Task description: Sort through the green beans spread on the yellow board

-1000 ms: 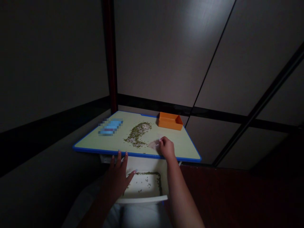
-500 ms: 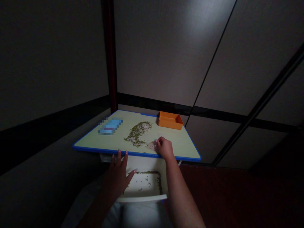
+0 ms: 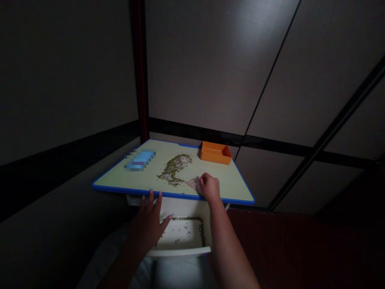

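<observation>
Small green grains that look like mung beans lie mixed with paler grains in a curved patch on the pale tabletop. My right hand is closed, thumb and fingers together, low over the front right part of the table. What it pinches, if anything, is hidden. Just left of its fingertips lies a pale pinkish patch, too blurred to tell what it is. My left hand has its fingers spread, fingertips at the blue front edge, above a white bin with green grains scattered inside.
An orange open box stands at the table's back right. Toward the left lies a blue pixelated object. The blue rim borders the tabletop. Grey wall panels rise behind, and dark red floor shows at the right.
My right hand has shifted very slightly to the right, still closed, and the pale pinkish patch reaches a little further right with it. My left hand has stayed in place.
</observation>
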`<state>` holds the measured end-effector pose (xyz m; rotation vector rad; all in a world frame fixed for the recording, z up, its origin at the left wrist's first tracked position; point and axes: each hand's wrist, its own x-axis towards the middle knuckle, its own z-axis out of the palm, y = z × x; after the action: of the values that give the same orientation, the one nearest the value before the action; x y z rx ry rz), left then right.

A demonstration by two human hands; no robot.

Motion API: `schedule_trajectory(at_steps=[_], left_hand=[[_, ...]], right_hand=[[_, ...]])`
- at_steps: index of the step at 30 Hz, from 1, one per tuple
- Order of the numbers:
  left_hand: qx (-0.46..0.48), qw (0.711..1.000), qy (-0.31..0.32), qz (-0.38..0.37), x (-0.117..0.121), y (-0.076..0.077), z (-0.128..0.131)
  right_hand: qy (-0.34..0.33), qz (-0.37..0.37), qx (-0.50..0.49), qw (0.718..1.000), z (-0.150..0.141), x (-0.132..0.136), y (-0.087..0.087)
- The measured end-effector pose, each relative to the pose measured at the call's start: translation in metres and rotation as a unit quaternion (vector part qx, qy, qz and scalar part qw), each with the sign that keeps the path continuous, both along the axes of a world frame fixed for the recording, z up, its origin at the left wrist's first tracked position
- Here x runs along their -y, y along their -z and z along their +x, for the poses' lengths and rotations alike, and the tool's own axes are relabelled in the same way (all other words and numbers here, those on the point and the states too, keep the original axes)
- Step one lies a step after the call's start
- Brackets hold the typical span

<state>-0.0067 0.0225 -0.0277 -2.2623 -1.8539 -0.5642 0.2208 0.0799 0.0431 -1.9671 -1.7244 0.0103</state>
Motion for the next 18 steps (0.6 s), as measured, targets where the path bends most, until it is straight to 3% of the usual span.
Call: schedule_trajectory(at_steps=[18], left_hand=[[0.022, 1.000, 0.007, 0.019, -0.002, 0.006, -0.001]], right_hand=[[0.090, 0.024, -0.035, 0.995, 0.012, -0.004, 0.007]])
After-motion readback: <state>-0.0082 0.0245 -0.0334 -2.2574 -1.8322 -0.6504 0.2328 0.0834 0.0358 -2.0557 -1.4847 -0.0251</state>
